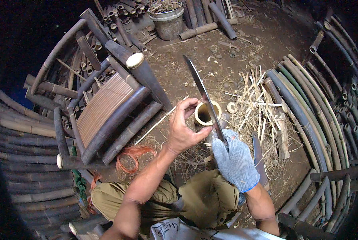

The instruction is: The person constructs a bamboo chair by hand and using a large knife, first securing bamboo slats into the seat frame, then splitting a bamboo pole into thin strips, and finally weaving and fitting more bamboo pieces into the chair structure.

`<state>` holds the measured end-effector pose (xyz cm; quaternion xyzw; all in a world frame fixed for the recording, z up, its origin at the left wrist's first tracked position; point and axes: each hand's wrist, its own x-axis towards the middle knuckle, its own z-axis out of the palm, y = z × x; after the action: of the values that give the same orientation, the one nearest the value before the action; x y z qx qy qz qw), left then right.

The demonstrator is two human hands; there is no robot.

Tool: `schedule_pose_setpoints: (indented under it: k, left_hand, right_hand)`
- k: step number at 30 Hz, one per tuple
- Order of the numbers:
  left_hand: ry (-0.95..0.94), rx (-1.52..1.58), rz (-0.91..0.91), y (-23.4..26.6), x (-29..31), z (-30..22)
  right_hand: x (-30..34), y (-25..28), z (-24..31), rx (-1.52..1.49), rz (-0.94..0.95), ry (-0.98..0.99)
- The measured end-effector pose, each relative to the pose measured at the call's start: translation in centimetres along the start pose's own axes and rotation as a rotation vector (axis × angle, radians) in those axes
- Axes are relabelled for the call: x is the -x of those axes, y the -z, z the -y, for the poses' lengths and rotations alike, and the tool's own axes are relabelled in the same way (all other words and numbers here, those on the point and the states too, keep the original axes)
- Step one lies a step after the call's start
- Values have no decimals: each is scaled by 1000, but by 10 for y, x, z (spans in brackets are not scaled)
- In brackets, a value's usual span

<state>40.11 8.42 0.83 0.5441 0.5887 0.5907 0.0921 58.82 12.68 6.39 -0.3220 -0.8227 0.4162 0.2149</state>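
Observation:
My bare left hand (182, 130) is curled around the side of an upright bamboo tube (203, 123), its pale cut rim facing up. In my right hand (236, 162), which wears a grey knitted glove with a blue cuff, is a long machete (202, 90). The dark blade slants up and to the left across the right part of the tube's mouth. My right fingers are closed on the handle, which the glove mostly hides. Whether the edge touches the rim, I cannot tell.
A bamboo chair (107, 110) stands at the left, with orange twine (134, 157) beside it. Pale bamboo shavings (263, 108) and a flat metal blade (258, 154) lie at the right. Long bamboo poles (307, 106) are farther right. A bucket (168, 27) stands at the back.

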Motion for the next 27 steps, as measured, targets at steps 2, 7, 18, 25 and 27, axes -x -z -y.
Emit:
schedule_pose_setpoints:
  k: [2, 7, 18, 25, 27]
  left_hand:
    - [13, 0, 21, 1, 2, -2]
    - [-44, -80, 36, 2, 2, -12]
    - [-74, -147, 52, 4, 8, -9]
    - [34, -113, 28, 3, 5, -16]
    - [164, -218, 103, 12, -3, -33]
  right_hand:
    - [2, 1, 2, 25, 3, 6]
    - [8, 6, 5, 65, 21, 27]
    - [11, 9, 1, 206, 52, 224]
    - [8, 17, 8, 163, 145, 125]
    - [5, 17, 8, 174, 129, 115]
